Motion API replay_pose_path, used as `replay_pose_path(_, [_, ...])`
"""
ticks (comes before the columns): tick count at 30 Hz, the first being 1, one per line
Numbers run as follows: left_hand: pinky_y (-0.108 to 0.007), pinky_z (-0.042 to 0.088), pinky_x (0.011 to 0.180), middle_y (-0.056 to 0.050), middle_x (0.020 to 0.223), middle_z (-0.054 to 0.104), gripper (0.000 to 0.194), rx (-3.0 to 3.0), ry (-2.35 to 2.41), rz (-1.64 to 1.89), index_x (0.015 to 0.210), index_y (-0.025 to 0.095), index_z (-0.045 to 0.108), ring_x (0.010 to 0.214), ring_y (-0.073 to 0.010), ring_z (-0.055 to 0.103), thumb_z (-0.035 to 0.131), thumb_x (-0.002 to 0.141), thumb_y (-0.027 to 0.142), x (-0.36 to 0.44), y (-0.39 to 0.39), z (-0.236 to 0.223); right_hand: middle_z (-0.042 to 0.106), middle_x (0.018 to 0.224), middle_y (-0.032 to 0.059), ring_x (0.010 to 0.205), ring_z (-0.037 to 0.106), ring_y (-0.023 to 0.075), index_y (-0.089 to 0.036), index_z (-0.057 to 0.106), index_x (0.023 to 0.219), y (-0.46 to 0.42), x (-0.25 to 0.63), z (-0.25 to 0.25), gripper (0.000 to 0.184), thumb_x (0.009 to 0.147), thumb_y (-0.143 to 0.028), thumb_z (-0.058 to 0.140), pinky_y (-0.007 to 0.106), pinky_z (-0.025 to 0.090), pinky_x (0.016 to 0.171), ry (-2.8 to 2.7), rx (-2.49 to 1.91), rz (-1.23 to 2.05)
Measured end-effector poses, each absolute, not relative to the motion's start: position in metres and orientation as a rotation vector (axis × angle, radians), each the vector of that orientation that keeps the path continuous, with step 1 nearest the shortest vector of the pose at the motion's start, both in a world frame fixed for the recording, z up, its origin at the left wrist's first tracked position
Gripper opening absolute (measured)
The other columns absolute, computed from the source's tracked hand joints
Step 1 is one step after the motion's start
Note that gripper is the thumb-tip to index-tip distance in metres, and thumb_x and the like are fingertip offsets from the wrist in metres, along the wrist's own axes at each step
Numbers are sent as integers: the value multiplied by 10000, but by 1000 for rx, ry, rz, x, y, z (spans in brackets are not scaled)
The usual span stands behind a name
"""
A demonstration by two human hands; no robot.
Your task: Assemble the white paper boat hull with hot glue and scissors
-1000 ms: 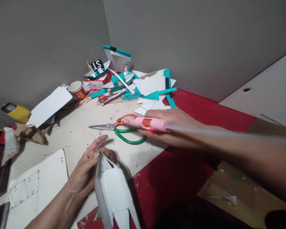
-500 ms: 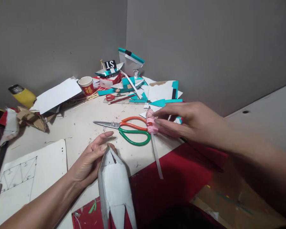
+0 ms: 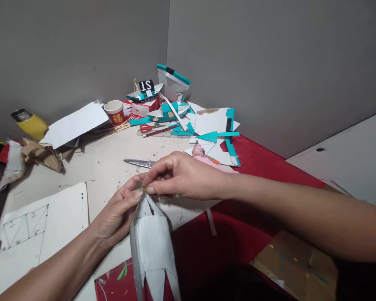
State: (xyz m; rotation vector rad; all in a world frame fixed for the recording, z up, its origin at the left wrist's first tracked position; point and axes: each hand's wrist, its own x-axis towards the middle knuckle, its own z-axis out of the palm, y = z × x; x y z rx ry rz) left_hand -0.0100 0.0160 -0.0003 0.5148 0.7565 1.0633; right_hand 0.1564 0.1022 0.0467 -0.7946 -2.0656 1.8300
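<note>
A white card boat hull (image 3: 153,242) stands upright at the table's front edge, its pointed end up and cut tips pointing down. My left hand (image 3: 122,207) is closed around its upper left side, thumb near the point. My right hand (image 3: 178,177) pinches at that same point, thumb against index finger; whether a small bit lies between them I cannot tell. Behind my right hand are large scissors (image 3: 138,163), their handles hidden. A pink glue gun (image 3: 199,151) lies just beyond my right wrist, and a translucent glue stick (image 3: 211,221) shows below the forearm.
Farther back are small boat models (image 3: 167,110), teal and white card scraps, red-handled scissors (image 3: 146,128) and a paper cup (image 3: 114,113). On the left lie a notebook (image 3: 65,209) with a drawing, crumpled brown card (image 3: 40,154) and a yellow bottle (image 3: 31,125). Grey walls (image 3: 269,62) close off the back.
My right hand has let go of the pink glue gun and moved left to the hull's point, now covering the scissors' handles. My left hand keeps holding the hull in nearly the same place.
</note>
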Motion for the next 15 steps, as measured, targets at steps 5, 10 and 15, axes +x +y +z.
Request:
replay_pose_path(5, [-263,558,703,-108,981,709,569,506,772,1055,1310,162,475,776,-186,701,696,786,187,-12,16,-3,586,556,-48,500,511,52,-133,685,781,102,155,43,75,758,-134,614,155,407,476,-2054,-771,1862])
replay_pose_path(10, [-225,549,647,-71,891,716,470,476,776,1074,1238,147,528,674,-139,685,679,793,138,-12,16,-4,581,537,-46,499,533,67,-144,658,750,100,154,42,88,742,-115,576,172,430,496,-2017,-789,1900])
replay_pose_path(15, [-223,544,650,-62,873,718,465,487,778,1067,1229,152,530,674,-140,688,681,789,132,-10,16,-3,566,529,-52,478,506,68,-145,638,716,99,153,42,100,704,-98,551,171,405,465,-2058,-816,1866])
